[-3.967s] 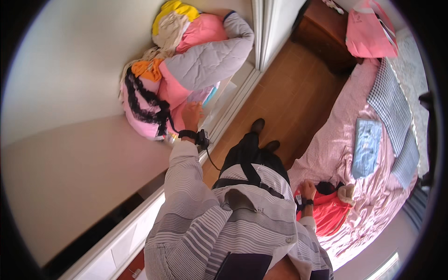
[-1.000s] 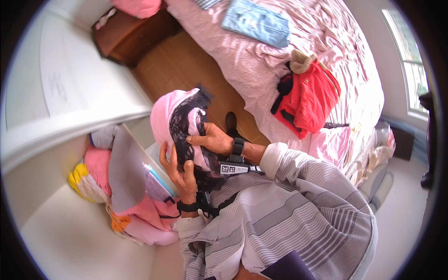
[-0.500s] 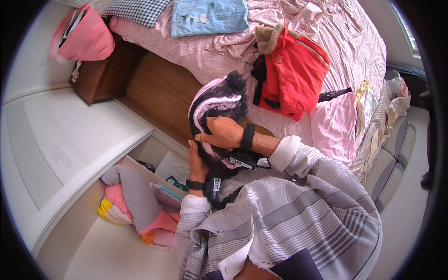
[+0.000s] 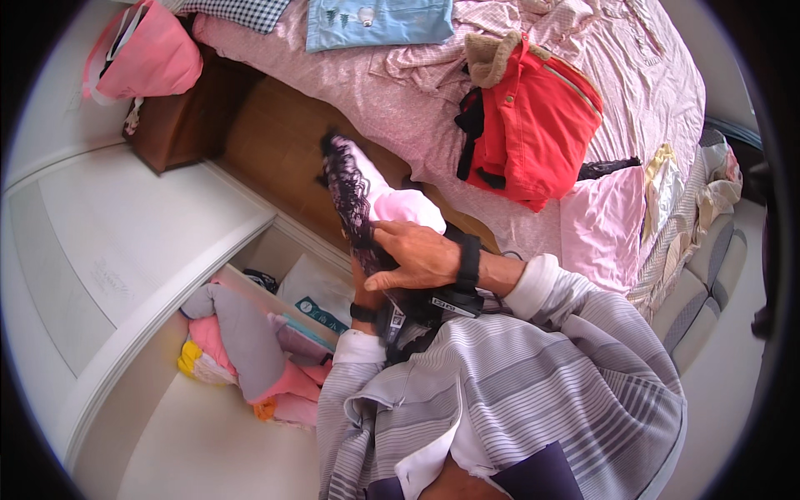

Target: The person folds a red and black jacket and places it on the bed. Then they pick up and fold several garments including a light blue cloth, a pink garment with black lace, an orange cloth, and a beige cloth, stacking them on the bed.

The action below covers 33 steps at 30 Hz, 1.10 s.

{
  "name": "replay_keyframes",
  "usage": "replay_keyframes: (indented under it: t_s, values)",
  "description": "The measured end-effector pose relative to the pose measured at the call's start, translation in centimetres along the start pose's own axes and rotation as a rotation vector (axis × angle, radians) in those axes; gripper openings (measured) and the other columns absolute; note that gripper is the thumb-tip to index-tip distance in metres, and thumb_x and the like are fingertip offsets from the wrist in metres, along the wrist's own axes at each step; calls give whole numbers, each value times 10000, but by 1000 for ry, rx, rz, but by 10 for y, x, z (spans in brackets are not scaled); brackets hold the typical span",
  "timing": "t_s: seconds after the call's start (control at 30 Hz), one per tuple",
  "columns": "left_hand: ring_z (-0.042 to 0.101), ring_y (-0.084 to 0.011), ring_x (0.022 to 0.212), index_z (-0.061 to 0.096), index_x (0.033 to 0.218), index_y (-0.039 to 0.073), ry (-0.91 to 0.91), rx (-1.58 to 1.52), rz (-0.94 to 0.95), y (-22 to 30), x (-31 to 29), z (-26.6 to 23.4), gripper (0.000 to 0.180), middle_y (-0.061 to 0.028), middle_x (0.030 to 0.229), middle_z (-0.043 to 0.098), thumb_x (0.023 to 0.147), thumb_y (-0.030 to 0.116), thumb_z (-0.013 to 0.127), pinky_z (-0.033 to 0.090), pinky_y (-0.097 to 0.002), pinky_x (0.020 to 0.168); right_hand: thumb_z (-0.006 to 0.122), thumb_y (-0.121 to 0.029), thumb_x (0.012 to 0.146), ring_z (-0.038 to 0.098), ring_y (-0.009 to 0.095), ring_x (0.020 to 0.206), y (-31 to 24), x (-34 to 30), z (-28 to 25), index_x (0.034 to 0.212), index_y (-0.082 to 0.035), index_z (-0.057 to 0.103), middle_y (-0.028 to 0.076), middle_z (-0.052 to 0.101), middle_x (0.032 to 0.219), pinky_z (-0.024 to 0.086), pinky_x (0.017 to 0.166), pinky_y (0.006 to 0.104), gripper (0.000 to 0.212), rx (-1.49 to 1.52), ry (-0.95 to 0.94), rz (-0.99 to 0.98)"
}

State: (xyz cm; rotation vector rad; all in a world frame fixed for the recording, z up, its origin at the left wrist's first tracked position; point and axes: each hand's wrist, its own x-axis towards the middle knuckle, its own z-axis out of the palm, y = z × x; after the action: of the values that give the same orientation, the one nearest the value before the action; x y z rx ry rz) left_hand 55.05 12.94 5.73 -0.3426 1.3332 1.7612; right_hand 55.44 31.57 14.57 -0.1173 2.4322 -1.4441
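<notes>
A pink garment with black lace trim [image 4: 400, 208] is bunched in front of my chest, its lace edge pointing up and away from me. My right hand [image 4: 417, 257] lies over its lower part, fingers closed on the fabric and thumb stretched to the left. My left hand [image 4: 365, 287] supports the same garment from below and to the left; most of its fingers are hidden behind the cloth and my right hand. Black bands with small devices sit on both wrists.
A drawer [image 4: 158, 433] stands pulled out at lower left, with folded grey and pink clothes [image 4: 242, 333] inside. On the bed ahead lie a red jacket [image 4: 537, 125], a light blue folded cloth [image 4: 379, 23] and a pink satin piece [image 4: 602, 225]. A pink bag [image 4: 154, 58] sits at upper left.
The garment has been turned and folded over, so a smooth pink part now shows beside the lace. My right hand has moved slightly right and down, its fingers spread more over the cloth.
</notes>
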Motion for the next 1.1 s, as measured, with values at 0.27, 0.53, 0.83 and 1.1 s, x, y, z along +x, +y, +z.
replay_keyframes:
  t_s: [0.27, 0.53, 0.83, 1.1]
  values:
    - [648, -173, 999, 568, 1272, 9, 125, 34, 79, 3, 33, 16, 357, -90, 1181, 630, 1033, 271, 530, 552, -304, 830, 821, -445, 700, 501, 423, 1265, 7, -20, -3, 1450, 65, 349, 294, 510, 1344, 408, 1061, 446, 1022, -22, 155, 126]
    - [610, -182, 1041, 535, 1281, -29, 216, 45, 199, 7, 36, 53, 474, -104, 1177, 627, 1006, 353, 594, 489, -309, 891, 823, -525, 735, 615, 422, 1141, 44, -14, -2, 1411, 91, 362, 327, 601, 1219, 503, 955, 432, 1024, 324, 94, 391]
    - [562, -159, 1134, 499, 1390, 14, 47, -159, 14, 13, 28, 39, 561, -65, 1299, 583, 1050, 459, 463, 445, -297, 995, 757, -193, 825, 619, 219, 1050, 75, -6, -8, 1311, 58, 509, 180, 648, 1179, 504, 930, 354, 601, 487, 73, 462]
    - [539, -160, 1174, 483, 1405, -9, 97, -16, 155, 57, 28, 30, 523, -60, 1335, 564, 1019, 331, 580, 417, -309, 1026, 705, -131, 876, 624, 114, 853, 84, 13, -42, 1155, 34, 638, 46, 691, 973, 528, 747, 291, 331, 744, 198, 516]
